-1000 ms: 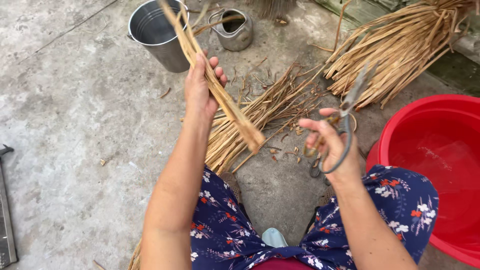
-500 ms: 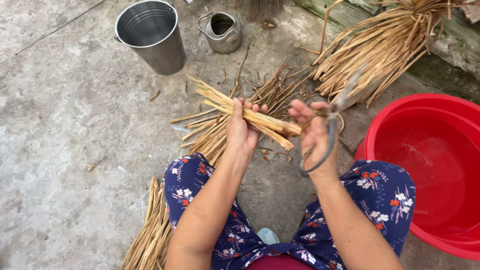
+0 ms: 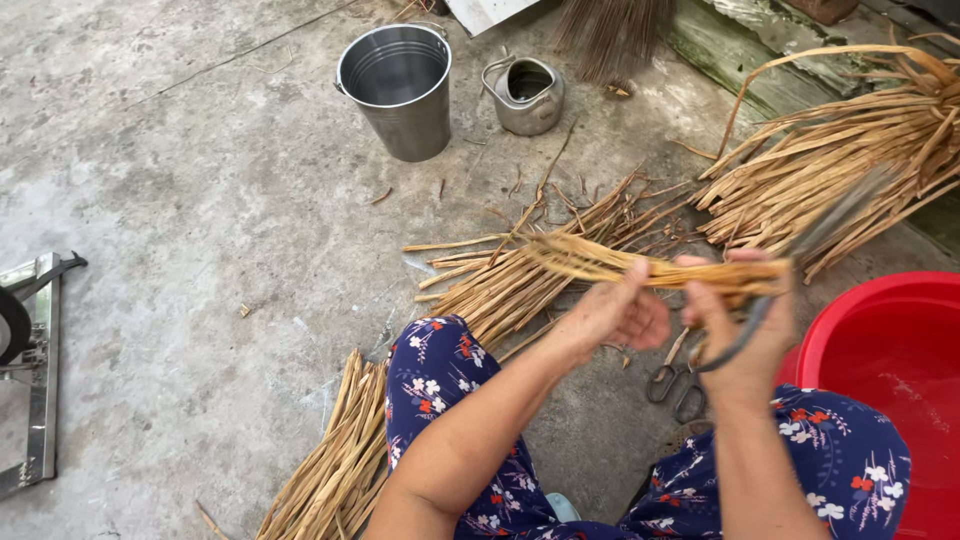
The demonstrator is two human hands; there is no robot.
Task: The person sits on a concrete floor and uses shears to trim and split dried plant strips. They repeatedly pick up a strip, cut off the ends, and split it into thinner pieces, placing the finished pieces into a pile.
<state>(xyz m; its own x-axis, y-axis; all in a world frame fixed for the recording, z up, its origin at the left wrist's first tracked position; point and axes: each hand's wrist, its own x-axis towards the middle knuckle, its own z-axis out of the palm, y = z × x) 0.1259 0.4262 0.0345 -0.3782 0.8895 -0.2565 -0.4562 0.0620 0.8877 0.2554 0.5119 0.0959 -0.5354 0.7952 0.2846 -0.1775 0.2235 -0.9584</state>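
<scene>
You hold a small bundle of dry strips (image 3: 620,265) level, left of the red basin (image 3: 880,350). Your left hand (image 3: 615,315) closes around its middle; your right hand (image 3: 740,320) grips its end together with scissors (image 3: 745,335). I judge trimming comes next: keep the ends even.

Your two hands meet at the centre, left hand (image 3: 615,315) at nine o'clock of your right hand (image 3: 740,330), a bundle of strips (image 3: 650,268) lying across both. A bucket (image 3: 398,90) stands at eleven o'clock, a small kettle (image 3: 525,95) just right of it. A large heap of strips (image 3: 850,170) lies at two o'clock, a basin (image 3: 890,350) at three. Scissors (image 3: 675,385) lie on the ground below your right hand. A metal frame (image 3: 35,370) sits at nine o'clock.
</scene>
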